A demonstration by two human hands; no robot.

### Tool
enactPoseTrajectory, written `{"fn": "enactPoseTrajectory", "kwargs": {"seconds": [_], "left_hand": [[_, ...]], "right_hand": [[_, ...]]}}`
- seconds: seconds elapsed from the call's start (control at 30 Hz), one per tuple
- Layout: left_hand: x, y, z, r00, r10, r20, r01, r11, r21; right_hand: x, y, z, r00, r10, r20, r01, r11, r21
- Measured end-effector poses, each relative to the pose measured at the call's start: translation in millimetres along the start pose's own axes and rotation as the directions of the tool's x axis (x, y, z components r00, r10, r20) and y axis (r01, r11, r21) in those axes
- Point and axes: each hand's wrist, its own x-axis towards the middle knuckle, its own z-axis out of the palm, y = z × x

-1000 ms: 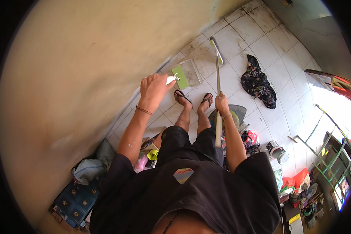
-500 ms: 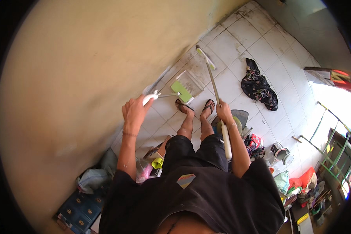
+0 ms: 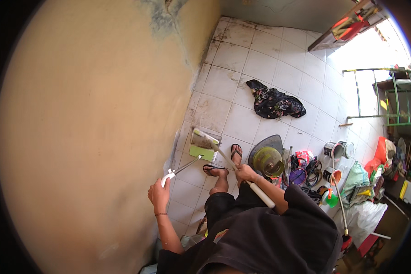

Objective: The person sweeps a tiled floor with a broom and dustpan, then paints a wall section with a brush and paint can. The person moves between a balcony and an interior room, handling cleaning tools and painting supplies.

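Observation:
My left hand (image 3: 159,194) is closed around the white grip at the end of a long-handled dustpan (image 3: 201,153). The green and grey pan rests on the floor tiles near the wall, in front of my feet. Farther right, my right hand (image 3: 246,173) is wrapped round the pole of a broom (image 3: 224,158), whose white lower grip reaches back past my forearm. The broom's green and white head (image 3: 205,136) with pale bristles lies over the pan's far part, hiding some of it. Whether the bristles touch the pan, I cannot tell.
A beige wall (image 3: 100,114) runs along my left. A crumpled black floral cloth (image 3: 278,102) lies on the floor ahead. To the right are a round greenish object (image 3: 267,161), paint cans (image 3: 333,150), bags (image 3: 355,180) and a green metal frame (image 3: 358,93).
The broom head has come back toward me, from beyond the dustpan to over it. My view has turned, and my body is now angled differently. Both hands keep their holds.

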Motion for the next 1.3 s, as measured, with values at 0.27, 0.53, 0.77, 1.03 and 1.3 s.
{"fn": "enactPoseTrajectory", "kwargs": {"seconds": [0.27,0.53,0.77,1.03,1.3], "left_hand": [[-20,19,-33,0.98,0.095,-0.175,-0.102,0.994,-0.032],[-50,74,-89,0.947,0.15,-0.285,-0.163,0.986,-0.023],[-96,118,-131,0.916,0.155,-0.37,-0.2,0.976,-0.086],[-184,161,-194,0.856,0.274,-0.438,-0.348,0.933,-0.096],[-214,291,-259,0.768,0.512,-0.385,-0.52,0.849,0.09]], "right_hand": [[-99,-34,-118,0.937,0.193,-0.291,0.0,0.833,0.553],[-162,-4,-152,0.723,0.394,-0.568,0.068,0.777,0.626],[-222,85,-183,0.504,0.51,-0.697,0.255,0.682,0.685],[-366,147,-267,0.493,0.515,-0.701,0.304,0.653,0.694],[-376,197,-428,0.393,0.581,-0.712,-0.049,0.787,0.615]]}}
